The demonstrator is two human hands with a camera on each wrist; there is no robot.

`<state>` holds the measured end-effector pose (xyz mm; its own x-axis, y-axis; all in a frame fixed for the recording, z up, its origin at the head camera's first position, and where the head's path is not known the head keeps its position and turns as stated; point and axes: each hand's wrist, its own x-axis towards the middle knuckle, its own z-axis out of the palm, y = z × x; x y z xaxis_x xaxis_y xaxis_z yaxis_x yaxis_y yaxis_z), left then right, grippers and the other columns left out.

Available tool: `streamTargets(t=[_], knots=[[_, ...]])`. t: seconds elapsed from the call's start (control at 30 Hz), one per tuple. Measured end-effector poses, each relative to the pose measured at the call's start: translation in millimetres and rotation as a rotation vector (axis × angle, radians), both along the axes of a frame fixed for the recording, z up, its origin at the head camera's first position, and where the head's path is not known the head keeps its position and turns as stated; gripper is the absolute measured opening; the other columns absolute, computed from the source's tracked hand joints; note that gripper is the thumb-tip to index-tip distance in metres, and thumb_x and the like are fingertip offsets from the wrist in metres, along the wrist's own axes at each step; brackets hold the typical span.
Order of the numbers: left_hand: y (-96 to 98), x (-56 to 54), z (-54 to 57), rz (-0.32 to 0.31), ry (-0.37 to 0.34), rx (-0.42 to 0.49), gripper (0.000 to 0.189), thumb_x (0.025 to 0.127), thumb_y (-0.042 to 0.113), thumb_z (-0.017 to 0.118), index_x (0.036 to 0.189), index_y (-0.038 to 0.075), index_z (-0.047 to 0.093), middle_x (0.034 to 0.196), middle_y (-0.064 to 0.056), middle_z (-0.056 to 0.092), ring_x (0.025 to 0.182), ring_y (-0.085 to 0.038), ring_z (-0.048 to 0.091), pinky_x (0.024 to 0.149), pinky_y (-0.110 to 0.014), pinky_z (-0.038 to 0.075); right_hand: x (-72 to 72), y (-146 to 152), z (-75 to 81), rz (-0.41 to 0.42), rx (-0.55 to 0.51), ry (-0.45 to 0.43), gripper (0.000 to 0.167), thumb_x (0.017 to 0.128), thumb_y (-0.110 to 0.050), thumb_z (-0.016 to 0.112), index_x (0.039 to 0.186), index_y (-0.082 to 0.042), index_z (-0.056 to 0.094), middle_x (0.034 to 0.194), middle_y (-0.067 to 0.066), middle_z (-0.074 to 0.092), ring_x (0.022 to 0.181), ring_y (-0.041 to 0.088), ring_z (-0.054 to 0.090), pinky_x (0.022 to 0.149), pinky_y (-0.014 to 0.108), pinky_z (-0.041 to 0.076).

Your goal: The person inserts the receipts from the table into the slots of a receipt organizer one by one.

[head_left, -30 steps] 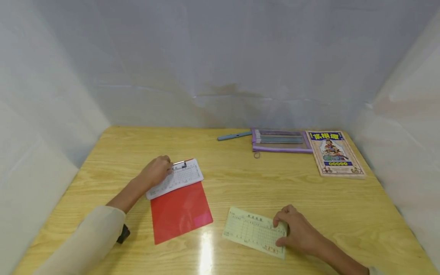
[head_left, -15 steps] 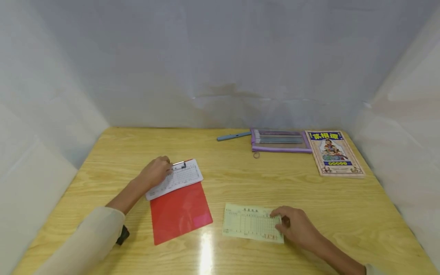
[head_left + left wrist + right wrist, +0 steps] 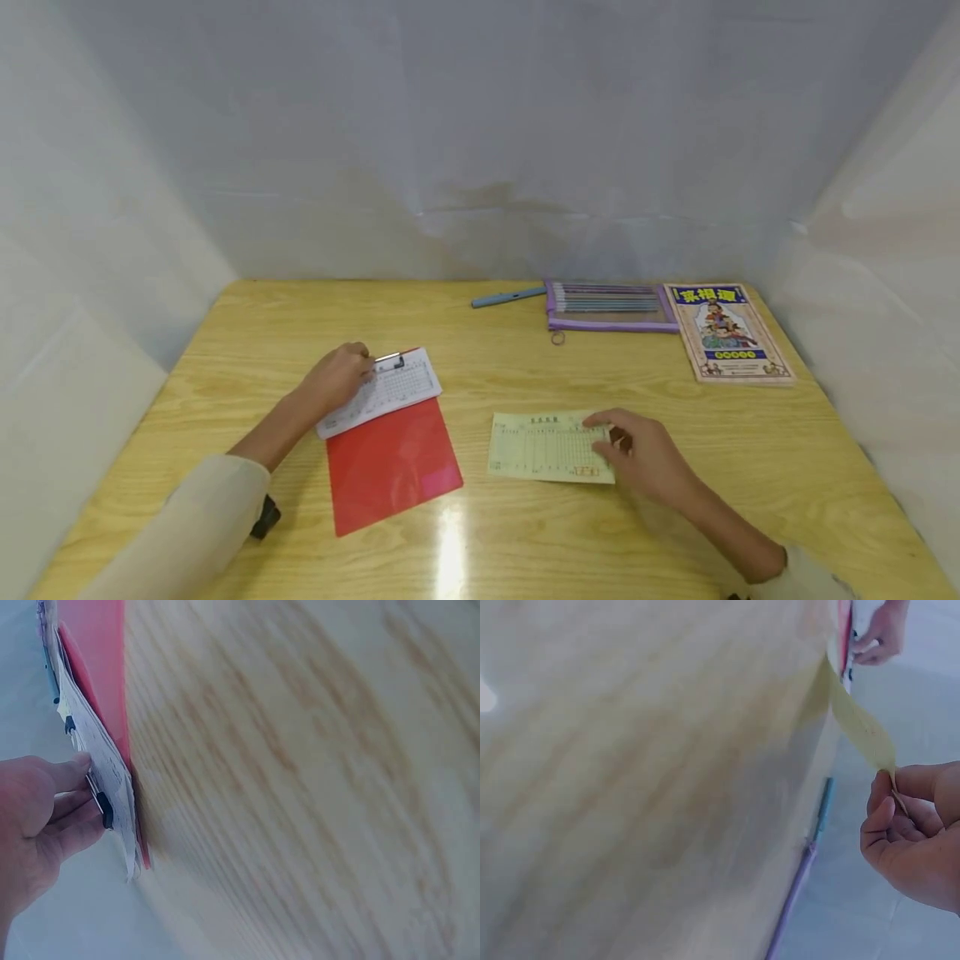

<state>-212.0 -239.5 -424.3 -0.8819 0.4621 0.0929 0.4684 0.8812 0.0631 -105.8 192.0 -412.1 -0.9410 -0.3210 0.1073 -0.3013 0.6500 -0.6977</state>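
Observation:
On the left of the table lies a red clipboard with white printed forms across its upper half. My left hand pinches the metal clip at its top edge, thumb on one side and fingers on the other. To the right, a pale yellow printed slip is pinched by its right end between the thumb and fingers of my right hand. In the right wrist view the slip bows upward toward that hand, standing off the tabletop. My left palm hides part of the white forms.
At the back lie a blue pen, a purple-edged pencil case with several pencils, and a booklet with an illustrated cover. White sheeting encloses the table behind and at both sides.
My right hand has carried the yellow slip away from me toward the back, and the slip has turned from slanted to nearly level. My left hand stays at the clipboard's clip.

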Motion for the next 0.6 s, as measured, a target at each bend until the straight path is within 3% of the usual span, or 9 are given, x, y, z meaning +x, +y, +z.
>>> streamTargets(t=[0.27, 0.43, 0.6], knots=[[3.0, -1.1, -2.9, -0.013, 0.014, 0.011, 0.017, 0.087, 0.009, 0.066, 0.096, -0.005, 0.071, 0.1, -0.022, 0.064, 0.094, -0.035, 0.062, 0.08, -0.043, 0.056, -25.3, 1.3, 14.7, 0.04, -0.112, 0.016, 0.024, 0.089, -0.012, 0.065, 0.113, -0.009, 0.066, 0.086, 0.004, 0.065, 0.062, 0.002, 0.053, 0.055, 0.021, 0.048], [10.5, -3.7, -3.7, -0.03, 0.024, 0.023, 0.016, 0.087, 0.009, 0.066, 0.095, -0.004, 0.071, 0.099, -0.021, 0.064, 0.092, -0.034, 0.062, 0.08, -0.043, 0.056, -43.1, -6.6, 20.8, 0.077, -0.191, -0.061, 0.026, 0.091, -0.017, 0.064, 0.115, -0.009, 0.065, 0.081, 0.007, 0.06, 0.057, 0.005, 0.043, 0.051, 0.022, 0.042], [18.6, -6.3, -3.1, -0.041, 0.039, 0.045, 0.014, 0.085, 0.008, 0.067, 0.092, -0.003, 0.072, 0.097, -0.021, 0.065, 0.091, -0.033, 0.063, 0.079, -0.043, 0.056, -61.8, -22.2, 20.9, 0.139, -0.286, -0.131, 0.029, 0.091, -0.015, 0.063, 0.117, -0.004, 0.063, 0.1, 0.015, 0.064, 0.062, 0.006, 0.044, 0.053, 0.022, 0.04]])
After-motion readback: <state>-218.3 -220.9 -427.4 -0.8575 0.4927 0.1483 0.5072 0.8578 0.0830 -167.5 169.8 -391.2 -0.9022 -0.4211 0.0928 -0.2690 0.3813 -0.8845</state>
